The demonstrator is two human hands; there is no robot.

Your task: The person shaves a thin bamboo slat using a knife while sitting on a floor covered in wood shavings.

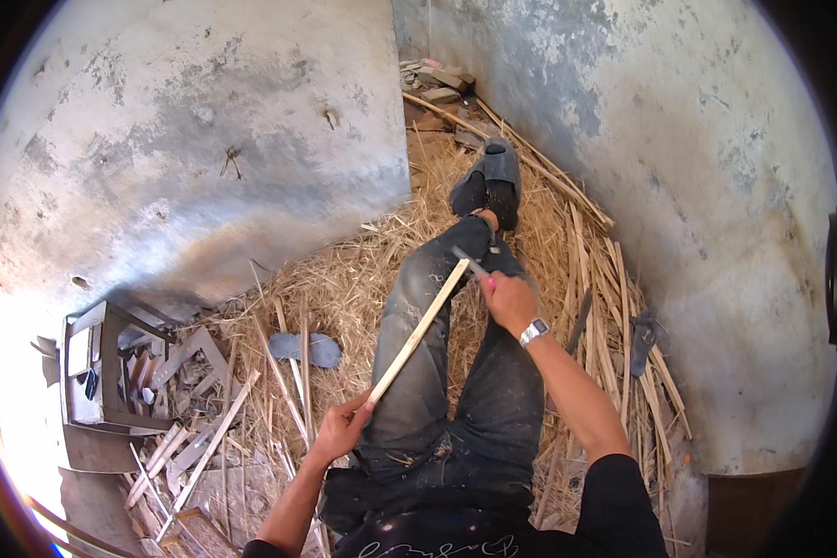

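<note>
My left hand (341,429) is closed round the near end of a pale wooden strip (418,332). The strip slants up and to the right across my legs in dark, dusty trousers (409,298). In my closed right hand (510,303) is a knife (470,262), its handle mostly hidden by the fingers, with a bit of pink showing. The knife's grey blade points up and left, close by the strip's far end; whether the two touch I cannot tell. A watch (534,331) is on my right wrist.
Shavings (344,279) cover the floor around my legs. Long wooden strips (600,307) lie along the right wall. At left stand a wooden frame (112,372) and scrap pieces (195,358). A loose grey sandal (305,350) lies left of my legs, a dark one (641,344) at right.
</note>
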